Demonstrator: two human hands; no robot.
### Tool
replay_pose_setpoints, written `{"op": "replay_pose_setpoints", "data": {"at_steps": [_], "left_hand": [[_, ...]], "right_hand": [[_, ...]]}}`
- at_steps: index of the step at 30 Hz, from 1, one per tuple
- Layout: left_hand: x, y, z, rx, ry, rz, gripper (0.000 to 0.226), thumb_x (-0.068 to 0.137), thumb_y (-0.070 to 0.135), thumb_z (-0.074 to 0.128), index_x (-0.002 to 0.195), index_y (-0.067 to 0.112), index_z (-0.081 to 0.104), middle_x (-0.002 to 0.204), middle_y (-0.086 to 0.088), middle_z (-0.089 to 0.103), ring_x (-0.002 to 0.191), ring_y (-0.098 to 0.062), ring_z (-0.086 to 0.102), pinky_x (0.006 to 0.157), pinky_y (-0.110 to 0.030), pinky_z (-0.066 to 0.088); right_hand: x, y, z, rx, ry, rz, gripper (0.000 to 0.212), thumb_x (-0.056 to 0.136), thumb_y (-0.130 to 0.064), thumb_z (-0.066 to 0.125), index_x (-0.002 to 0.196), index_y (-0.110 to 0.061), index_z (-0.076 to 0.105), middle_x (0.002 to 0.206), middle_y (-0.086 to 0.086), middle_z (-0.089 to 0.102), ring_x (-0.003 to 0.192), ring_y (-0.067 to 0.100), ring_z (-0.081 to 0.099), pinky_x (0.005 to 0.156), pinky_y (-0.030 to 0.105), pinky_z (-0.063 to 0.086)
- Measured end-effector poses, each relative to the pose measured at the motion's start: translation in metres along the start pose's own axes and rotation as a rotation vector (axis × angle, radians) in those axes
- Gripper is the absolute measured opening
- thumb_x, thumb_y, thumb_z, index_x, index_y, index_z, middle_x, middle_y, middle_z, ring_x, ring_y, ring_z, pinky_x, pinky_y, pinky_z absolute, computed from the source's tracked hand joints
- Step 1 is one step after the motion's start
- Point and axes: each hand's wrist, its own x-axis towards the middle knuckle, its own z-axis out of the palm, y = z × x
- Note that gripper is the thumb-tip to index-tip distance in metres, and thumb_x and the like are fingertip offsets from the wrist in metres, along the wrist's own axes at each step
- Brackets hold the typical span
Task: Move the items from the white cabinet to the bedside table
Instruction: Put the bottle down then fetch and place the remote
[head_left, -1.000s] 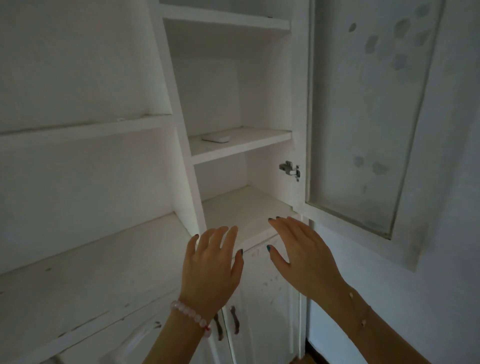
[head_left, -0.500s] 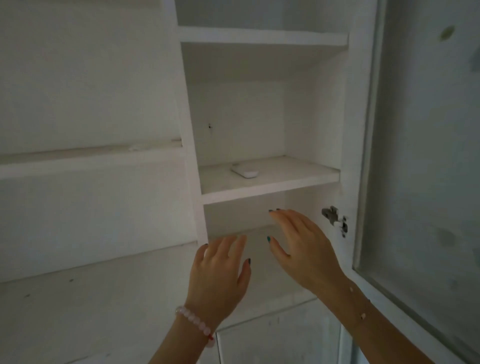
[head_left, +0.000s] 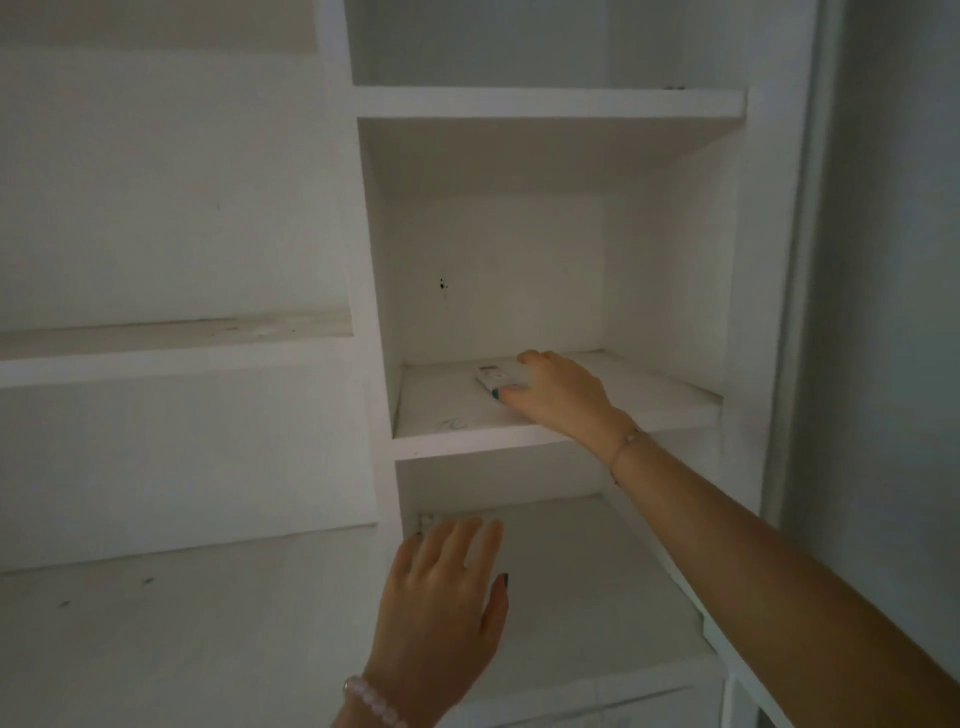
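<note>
While the left hand (head_left: 441, 597) hangs spread and empty below, the right hand (head_left: 556, 389) closes over the small white device (head_left: 496, 376), lying flat on the shelf (head_left: 649, 400) at its fingertips.

A bracelet of pale pink round beads (head_left: 371, 701) circles your wrist at the bottom centre of the frame, partly cut off by the lower edge. A thin chain bracelet (head_left: 626, 441) with a few tiny beads sits on your other wrist, right of centre. Your nails carry dark polish (head_left: 503, 581), seen on a thumb at lower centre. A dim grey panel (head_left: 893, 312) fills the right edge; whether it is wall or door is unclear.
</note>
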Motion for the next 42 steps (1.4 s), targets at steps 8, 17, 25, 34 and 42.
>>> {"op": "replay_pose_setpoints", "data": {"at_steps": [8,17,25,34,42], "left_hand": [[-0.016,-0.028,-0.012,-0.007,-0.006,-0.005,0.042,0.079,0.033,0.048,0.114,0.014,0.062,0.106,0.0,0.066,0.093,-0.021,0.064,0.075,-0.04,0.054],[-0.036,-0.055,-0.022,-0.004,-0.03,-0.039,0.04,0.084,0.034,0.045,0.116,0.016,0.061,0.109,0.0,0.066,0.097,-0.021,0.064,0.079,-0.04,0.054],[-0.036,-0.057,-0.019,-0.038,-0.044,-0.022,0.04,0.083,0.034,0.045,0.116,0.016,0.059,0.109,-0.001,0.066,0.097,-0.022,0.064,0.079,-0.039,0.054],[-0.035,-0.046,-0.028,-0.077,0.006,0.03,0.04,0.081,0.032,0.043,0.11,0.014,0.063,0.099,0.0,0.067,0.089,-0.022,0.065,0.072,-0.036,0.055],[-0.052,-0.033,-0.04,-0.152,-0.024,0.061,0.043,0.081,0.032,0.041,0.11,0.011,0.064,0.101,-0.004,0.069,0.087,-0.024,0.067,0.072,-0.038,0.055]], "right_hand": [[0.028,-0.019,0.025,-0.081,-0.087,0.141,0.056,0.078,-0.054,0.057,0.115,-0.012,0.053,0.114,0.007,0.059,0.1,0.027,0.056,0.071,0.029,0.039],[0.029,-0.028,0.025,-0.003,-0.047,0.262,0.034,0.087,-0.034,0.051,0.064,-0.011,0.043,0.081,0.009,0.053,0.074,0.025,0.05,0.054,0.026,0.035],[0.017,-0.025,0.019,0.01,0.044,0.268,0.01,0.085,-0.011,0.053,0.092,-0.003,0.054,0.104,0.018,0.062,0.089,0.031,0.058,0.061,0.027,0.036],[-0.04,-0.03,0.005,0.067,0.256,0.142,0.036,0.083,-0.015,0.056,0.116,-0.001,0.053,0.113,0.015,0.061,0.096,0.029,0.058,0.074,0.033,0.047],[-0.131,-0.049,0.006,0.094,0.374,0.207,0.043,0.085,-0.022,0.059,0.126,-0.009,0.05,0.12,0.009,0.059,0.099,0.023,0.057,0.067,0.024,0.04]]}}
